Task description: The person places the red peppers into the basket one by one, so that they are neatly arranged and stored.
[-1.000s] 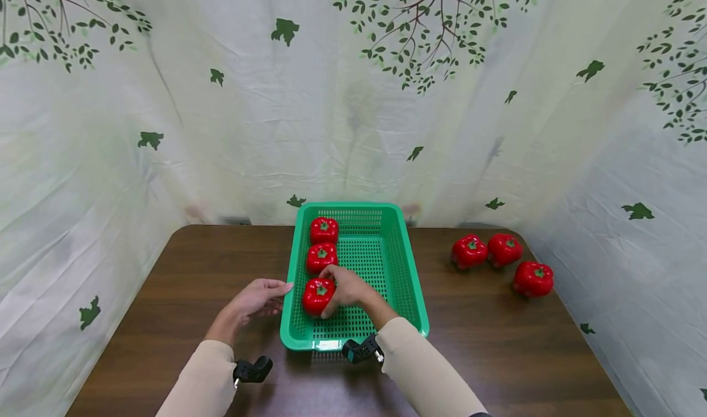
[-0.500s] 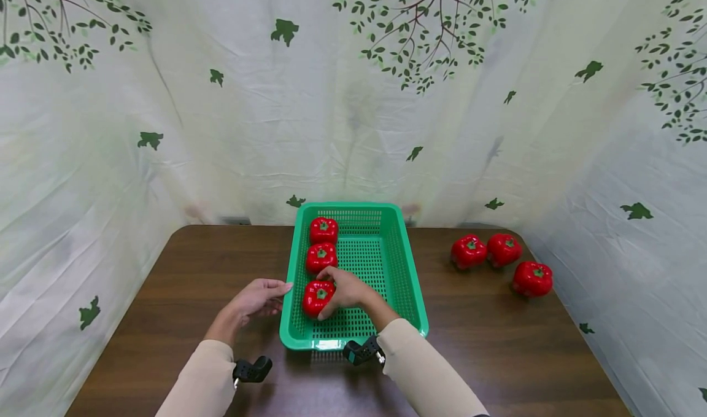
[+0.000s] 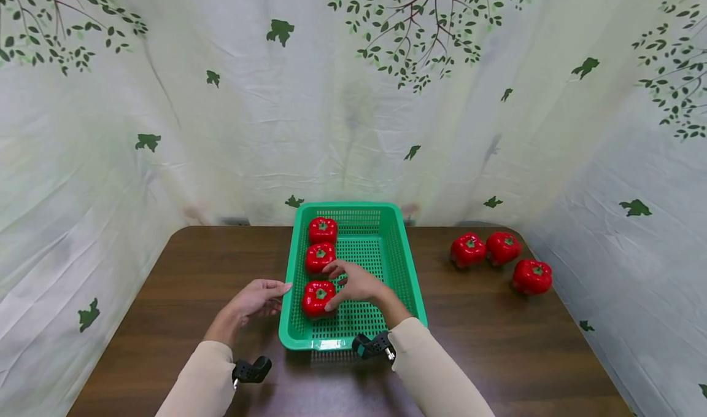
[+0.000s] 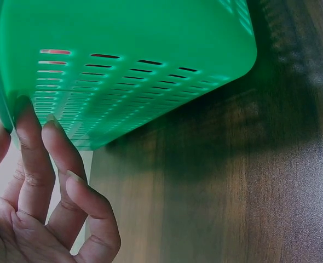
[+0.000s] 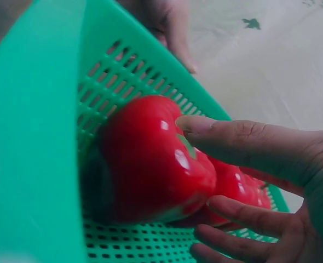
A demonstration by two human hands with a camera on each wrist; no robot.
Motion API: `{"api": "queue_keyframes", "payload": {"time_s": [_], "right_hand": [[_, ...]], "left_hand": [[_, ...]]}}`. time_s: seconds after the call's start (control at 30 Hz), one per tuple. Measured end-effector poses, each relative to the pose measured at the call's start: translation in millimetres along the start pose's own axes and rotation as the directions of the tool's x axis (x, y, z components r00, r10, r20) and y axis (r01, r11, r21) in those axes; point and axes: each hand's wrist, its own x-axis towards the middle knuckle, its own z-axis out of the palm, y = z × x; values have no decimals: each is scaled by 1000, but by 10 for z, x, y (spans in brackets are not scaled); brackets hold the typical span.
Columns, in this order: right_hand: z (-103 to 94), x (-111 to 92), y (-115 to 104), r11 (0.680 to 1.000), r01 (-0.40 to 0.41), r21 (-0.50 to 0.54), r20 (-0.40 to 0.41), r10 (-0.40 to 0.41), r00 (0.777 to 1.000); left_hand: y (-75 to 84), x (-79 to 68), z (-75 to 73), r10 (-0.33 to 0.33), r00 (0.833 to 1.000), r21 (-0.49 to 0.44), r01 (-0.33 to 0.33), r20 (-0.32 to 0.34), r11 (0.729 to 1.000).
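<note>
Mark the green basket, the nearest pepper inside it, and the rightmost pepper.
Green basket [image 3: 366, 250], head view: bare mesh floor.
Nearest pepper [image 3: 315, 304], head view: body below stem.
Rightmost pepper [image 3: 531, 282], head view: body below stem.

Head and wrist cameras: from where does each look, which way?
Head: worn on head, looking forward and down at green basket, table; left grip, right grip, sleeves show.
Left wrist: on wrist, faces the basket's outside; left grip shows.
Right wrist: on wrist, faces into the basket, toward red peppers; both grips show.
Shared by both wrist views: basket, left grip.
</note>
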Motion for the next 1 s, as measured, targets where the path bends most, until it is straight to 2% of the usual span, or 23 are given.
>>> {"api": "queue_keyframes", "payload": {"time_s": [0.27,0.63,1.0], "right_hand": [[-162,-124,62,999,28,31,1,-28,1000],[-439,-324,216,983,61,174,13,-64,998],[-712,-456,448,933,106,344,41,-127,991]], "left_hand": [[6,-12,-4,3,1000,5,-3,9,1000],[24,0,13,-16,1000,14,16,-4,1000],[34,-5,19,-23,1000,28,23,-7,999]]}}
